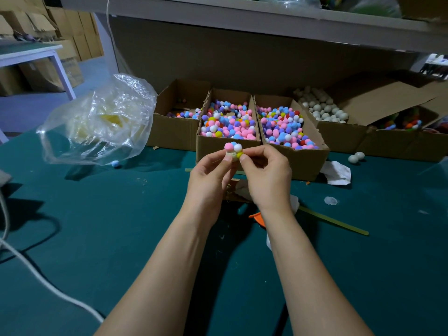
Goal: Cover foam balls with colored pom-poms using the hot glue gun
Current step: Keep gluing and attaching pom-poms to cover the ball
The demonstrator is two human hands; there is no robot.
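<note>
A dark green table [97, 226] carries everything. Just beyond the fingers [242, 159] stands an open cardboard box [228, 147] of pom-poms. A second box [303, 161] touches its right side, and a box of white foam balls [339, 139] sits further right. Well left of the fingers slumps a clear plastic bag [101, 120], with a loose blue pom-pom [115, 163] beside it. Right of the fingers lie crumpled white paper [337, 172], two foam balls [356, 157] and, nearer the person, a flat stick [334, 221].

Orange object [255, 217] mostly hidden under the right hand [266, 180]; white cable [36, 275] cut off at left edge.
</note>
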